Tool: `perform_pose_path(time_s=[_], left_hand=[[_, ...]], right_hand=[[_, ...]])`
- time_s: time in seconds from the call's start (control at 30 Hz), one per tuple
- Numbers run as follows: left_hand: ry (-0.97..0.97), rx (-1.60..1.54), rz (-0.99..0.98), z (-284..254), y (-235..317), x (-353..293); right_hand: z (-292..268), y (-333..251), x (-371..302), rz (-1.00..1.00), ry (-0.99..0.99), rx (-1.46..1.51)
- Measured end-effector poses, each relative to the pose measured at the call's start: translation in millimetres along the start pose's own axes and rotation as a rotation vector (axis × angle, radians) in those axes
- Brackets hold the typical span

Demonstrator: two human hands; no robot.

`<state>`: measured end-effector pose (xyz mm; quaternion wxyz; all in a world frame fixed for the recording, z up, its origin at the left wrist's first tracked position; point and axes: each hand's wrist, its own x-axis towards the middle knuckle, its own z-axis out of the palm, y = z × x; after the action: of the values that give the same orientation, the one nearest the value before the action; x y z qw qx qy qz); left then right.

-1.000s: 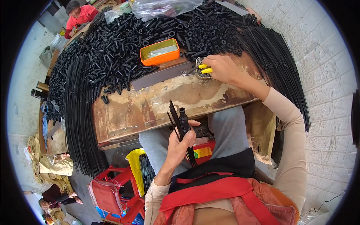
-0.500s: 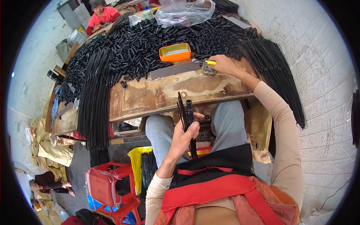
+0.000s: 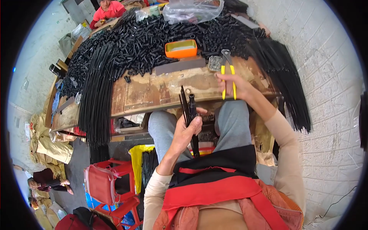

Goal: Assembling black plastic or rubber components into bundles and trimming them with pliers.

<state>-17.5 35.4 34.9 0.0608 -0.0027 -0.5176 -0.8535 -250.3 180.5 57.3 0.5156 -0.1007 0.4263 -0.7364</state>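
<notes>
Above my lap, my left hand point(image 3: 184, 133) is closed around several thin black rods point(image 3: 183, 100) and a black ribbed tube point(image 3: 192, 103), all standing nearly upright. The rods' lower ends come out below my fist. My right hand point(image 3: 240, 85), over the table's front edge, grips a pair of yellow-handled pliers point(image 3: 232, 70). Their dark jaws point away from me. Just left of the jaws sits a small clear box point(image 3: 215, 63) of tiny metal pieces. Behind it is an orange tin point(image 3: 181, 53), and a flat grey strip point(image 3: 180, 66) lies in front of the tin.
A big heap of black tubes point(image 3: 134, 48) covers the back of the wooden table point(image 3: 145, 92). Bundles of black rods hang over its edge at left point(image 3: 96, 96) and right point(image 3: 285, 76). A red stool point(image 3: 101, 184) stands lower left. Across the table sits a person point(image 3: 107, 13); a white wall rises at right.
My right hand has come back from the small box toward me, and the pliers now point away with both yellow handles showing. My left hand keeps its hold on the rods and tube.
</notes>
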Motion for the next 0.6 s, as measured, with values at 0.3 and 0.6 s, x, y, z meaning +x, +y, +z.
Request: perform_pose_path(time_s=[0.3,0.6], left_hand=[[-0.054,0.089,0.095,14,3,10],[-0.029,0.139,0.099,15,-1,6]], right_hand=[[71,88,-66,-0.324,-0.005,-0.220],[81,99,-71,-0.411,0.003,-0.152]])
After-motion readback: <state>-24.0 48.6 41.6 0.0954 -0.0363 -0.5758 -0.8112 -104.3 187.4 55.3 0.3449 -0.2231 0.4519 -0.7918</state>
